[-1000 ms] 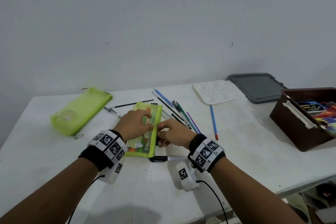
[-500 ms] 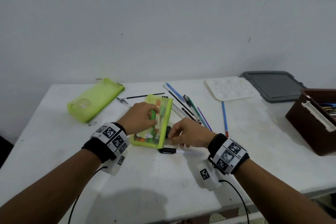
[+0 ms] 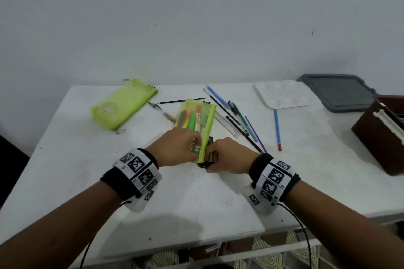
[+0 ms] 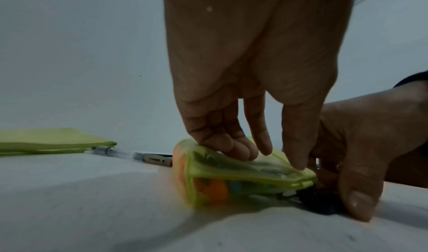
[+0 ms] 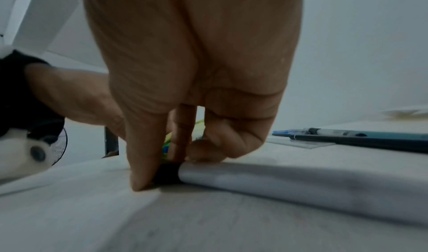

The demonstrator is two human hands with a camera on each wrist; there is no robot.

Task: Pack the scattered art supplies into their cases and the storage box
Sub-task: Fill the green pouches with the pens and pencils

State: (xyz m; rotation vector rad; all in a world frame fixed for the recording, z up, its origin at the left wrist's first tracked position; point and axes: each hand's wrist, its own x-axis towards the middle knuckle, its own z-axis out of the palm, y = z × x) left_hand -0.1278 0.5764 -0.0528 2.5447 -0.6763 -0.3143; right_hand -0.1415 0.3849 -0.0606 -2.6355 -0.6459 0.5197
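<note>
Mid-table, pressing down on a translucent lime-green zip pouch of markers (image 3: 197, 123) with left hand (image 3: 175, 148), fingers curled on its near end; right hand (image 3: 229, 155) just beside, pinching a black-capped white marker (image 5: 277, 182) lying crosswise at the pouch's near mouth, long axis running rightward.

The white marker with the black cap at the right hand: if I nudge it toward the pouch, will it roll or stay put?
The white marker looks round and smooth, lying flat on the table, so it probably rolls sideways when pushed. It looks stiff and likely light. The right hand pinches its black cap, which should steady it.
</note>
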